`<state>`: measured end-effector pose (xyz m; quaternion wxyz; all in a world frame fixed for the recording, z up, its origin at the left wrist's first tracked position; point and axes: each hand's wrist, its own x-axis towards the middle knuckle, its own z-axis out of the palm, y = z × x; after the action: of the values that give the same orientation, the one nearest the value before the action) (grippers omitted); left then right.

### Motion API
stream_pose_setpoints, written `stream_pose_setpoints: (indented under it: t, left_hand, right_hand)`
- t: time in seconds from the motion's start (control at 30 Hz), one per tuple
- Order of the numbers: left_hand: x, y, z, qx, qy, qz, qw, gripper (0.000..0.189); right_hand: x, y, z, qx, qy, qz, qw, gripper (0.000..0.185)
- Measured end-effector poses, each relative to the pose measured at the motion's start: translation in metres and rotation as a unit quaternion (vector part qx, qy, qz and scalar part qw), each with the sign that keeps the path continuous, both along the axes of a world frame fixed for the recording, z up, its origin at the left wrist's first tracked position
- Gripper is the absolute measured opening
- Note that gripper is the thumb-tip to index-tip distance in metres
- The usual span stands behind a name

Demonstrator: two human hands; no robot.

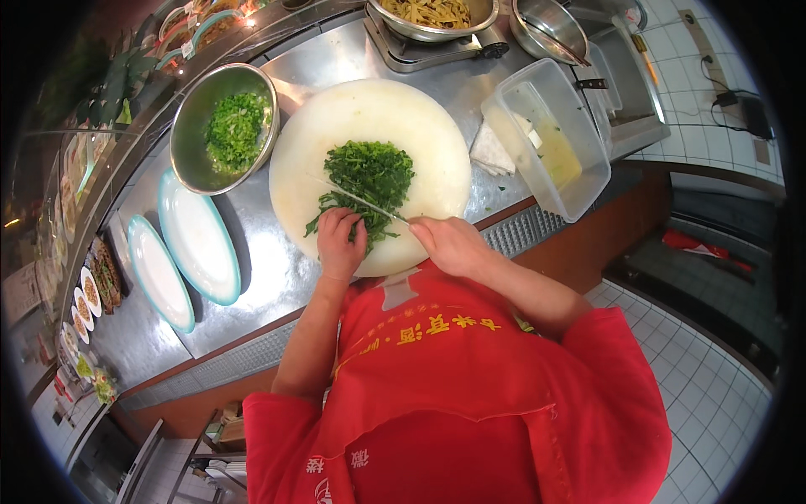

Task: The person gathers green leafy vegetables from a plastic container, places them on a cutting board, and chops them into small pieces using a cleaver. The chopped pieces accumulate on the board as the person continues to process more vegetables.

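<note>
A heap of chopped leafy greens (371,167) lies on a round white cutting board (434,132) in front of me. My right hand (448,244) grips the handle end of a kitchen knife (365,203), whose blade slants up and left across the greens. The handle itself is hidden in my fingers. On the near side of the blade, my left hand (342,242) rests with bent fingers on the uncut-looking leaves, pressing them against the board. Its fingertips are close to the blade.
A steel bowl (182,135) of chopped green pieces stands left of the board, above two oval plates (198,236) (157,271). To the right, a clear plastic tub (582,160) sits beside a folded cloth (491,151). A portable stove (409,60) bears a noodle-like food bowl (434,31).
</note>
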<state>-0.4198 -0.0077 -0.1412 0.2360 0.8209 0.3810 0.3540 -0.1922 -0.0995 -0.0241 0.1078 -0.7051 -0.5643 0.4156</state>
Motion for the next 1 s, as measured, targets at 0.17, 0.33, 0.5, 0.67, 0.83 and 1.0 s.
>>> stream_pose_setpoints:
  t: [0.17,0.33,0.5,0.67,0.83,1.0]
  left_hand:
    - [0.002,0.005,-0.008,-0.004,-0.012,0.024,1.0,0.018]
    - [0.003,0.007,-0.015,-0.019,-0.025,0.034,0.999,0.017]
    - [0.003,0.009,-0.013,-0.014,-0.031,0.021,0.999,0.02]
    - [-0.002,-0.004,0.001,0.003,-0.016,0.009,1.0,0.028]
    - [-0.008,-0.003,0.005,0.008,0.002,-0.01,1.0,0.031]
    - [-0.009,0.003,-0.005,0.004,-0.003,-0.009,1.0,0.027]
  right_hand:
    - [0.001,-0.018,0.026,-0.029,-0.022,0.02,0.999,0.043]
    - [-0.013,-0.005,0.002,-0.047,-0.044,0.025,0.998,0.043]
    - [-0.029,0.021,-0.048,0.004,-0.018,0.008,1.0,0.043]
    - [-0.017,0.024,-0.039,0.018,0.04,-0.024,0.999,0.044]
    - [-0.003,0.003,0.009,-0.021,-0.009,0.006,1.0,0.044]
    - [-0.004,-0.012,0.026,-0.046,-0.039,0.035,0.998,0.044]
